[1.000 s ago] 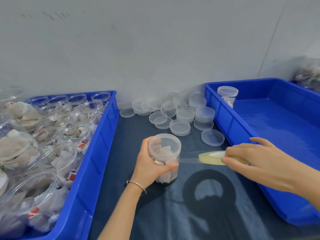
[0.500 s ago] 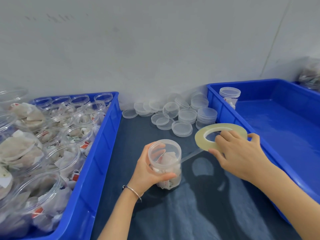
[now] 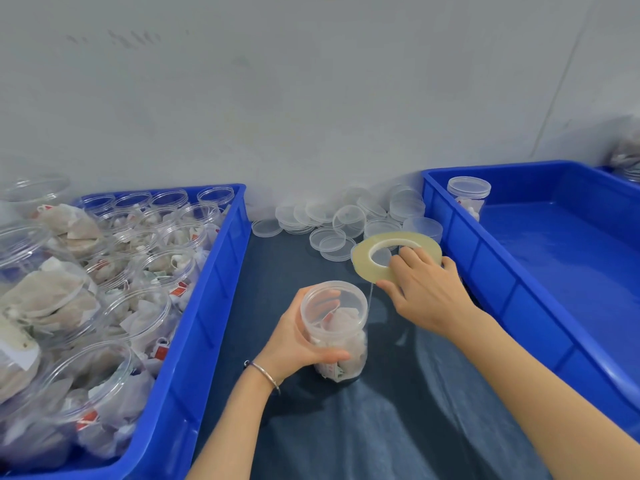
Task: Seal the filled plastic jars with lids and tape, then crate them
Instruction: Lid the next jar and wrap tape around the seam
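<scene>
A: While my left hand [image 3: 294, 336] is wrapped round the jar [image 3: 337, 332], what's the right one doing?

B: My right hand [image 3: 424, 294] has its fingers curled on the tape roll [image 3: 394, 256], held up just behind the jar, w/ a thin clear strip [image 3: 370, 301] running down to the lid [image 3: 334, 299] edge. Jar's standing on the dark cloth tabletop [image 3: 381, 427], between the two blue crates.

A: How do I do this bit well?

B: I'd say keep the strip taut, lay it level on the lid seam, turn the jar w/ the left, not the roll. Slack probably means wrinkles.

A: Materials?

B: Jar's clear thin plastic, round, paper sachets inside. Lid's frosted, flat. Roll's a wide flat ring, yellowish, glossy. Spare lids [image 3: 346, 220] piled by the wall. Left crate [image 3: 194, 341] packed w/ open filled jars; right crate [image 3: 502, 289] smooth, one lidded jar [image 3: 469, 199] in its far corner.
</scene>
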